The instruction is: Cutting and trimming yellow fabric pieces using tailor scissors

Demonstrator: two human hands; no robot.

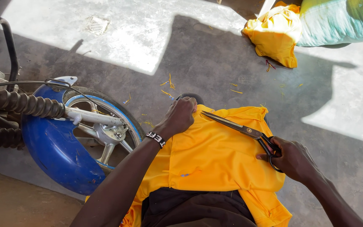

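Concrete floor (215,54) — scissors (242,130) over yellow cloth (215,155).

Cut off at the left edge: a motorcycle with a blue front mudguard (51,147), only wheel, fork and black rack in view. Cropped by the top right corner: a pale green woven sack (341,21), with a bundle of yellow cloth (276,33) hiding its near end. Hidden under the spread yellow fabric (215,155): the lap and most of a dark round support. Covered by the right hand (295,159): the handle loops of the black-handled steel scissors (242,128).
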